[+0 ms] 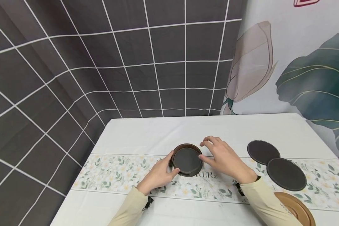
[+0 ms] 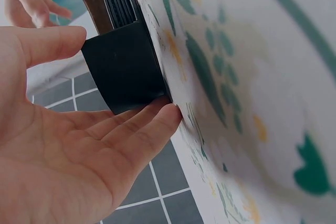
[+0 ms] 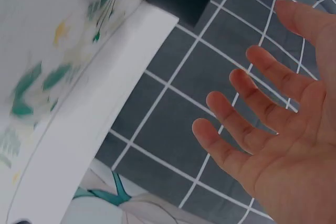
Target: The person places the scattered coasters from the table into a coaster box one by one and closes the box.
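Observation:
A round dark coaster holder (image 1: pixel 190 173) with a brown inner wall stands on the table, a black round coaster (image 1: pixel 187 159) lying inside it. Through a slot in its side, the left wrist view shows several stacked black coasters (image 2: pixel 118 4). My left hand (image 1: pixel 158 174) holds the holder from the left, thumb on its near side and fingers round the far side. On the right, my right hand (image 1: pixel 224 158) hovers by the rim with fingers spread and loosely bent. Nothing is in its grasp in the right wrist view.
Two loose black round coasters (image 1: pixel 286 174) lie overlapping at the right. Nearer, a brown round ridged disc (image 1: pixel 298 208) is partly hidden by my right sleeve. A floral runner (image 1: pixel 107 175) crosses the white table (image 1: pixel 147 135); a dark grid curtain (image 1: pixel 169 75) hangs behind.

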### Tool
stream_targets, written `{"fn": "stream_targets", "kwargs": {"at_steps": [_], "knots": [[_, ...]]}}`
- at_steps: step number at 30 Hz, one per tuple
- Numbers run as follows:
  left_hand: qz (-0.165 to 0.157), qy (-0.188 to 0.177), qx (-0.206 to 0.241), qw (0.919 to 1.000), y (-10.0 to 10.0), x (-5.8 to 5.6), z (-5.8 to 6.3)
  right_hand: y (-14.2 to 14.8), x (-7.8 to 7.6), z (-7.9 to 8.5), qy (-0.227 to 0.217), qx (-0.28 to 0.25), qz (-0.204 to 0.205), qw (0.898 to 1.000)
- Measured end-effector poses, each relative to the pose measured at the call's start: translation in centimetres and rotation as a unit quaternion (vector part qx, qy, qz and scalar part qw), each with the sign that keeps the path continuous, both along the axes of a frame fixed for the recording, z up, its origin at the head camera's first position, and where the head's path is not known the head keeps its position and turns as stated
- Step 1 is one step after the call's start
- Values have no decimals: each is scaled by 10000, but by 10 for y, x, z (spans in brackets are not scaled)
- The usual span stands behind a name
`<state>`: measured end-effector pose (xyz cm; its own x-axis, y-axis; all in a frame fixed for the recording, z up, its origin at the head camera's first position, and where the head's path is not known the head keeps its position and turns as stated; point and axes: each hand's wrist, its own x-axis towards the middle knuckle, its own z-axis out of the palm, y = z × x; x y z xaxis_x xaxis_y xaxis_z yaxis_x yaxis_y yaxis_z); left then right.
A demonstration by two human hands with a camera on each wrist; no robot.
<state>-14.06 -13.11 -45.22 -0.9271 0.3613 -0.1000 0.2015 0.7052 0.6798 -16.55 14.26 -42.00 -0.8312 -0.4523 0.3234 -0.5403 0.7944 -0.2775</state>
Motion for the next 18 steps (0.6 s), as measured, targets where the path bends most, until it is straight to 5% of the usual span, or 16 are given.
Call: {"fn": "stream_targets", "kwargs": {"at_steps": [18], "knots": [[-19,-7,-15,10000,-1,-1,-2,72,4,11,83,-22,-789,9968]]}}
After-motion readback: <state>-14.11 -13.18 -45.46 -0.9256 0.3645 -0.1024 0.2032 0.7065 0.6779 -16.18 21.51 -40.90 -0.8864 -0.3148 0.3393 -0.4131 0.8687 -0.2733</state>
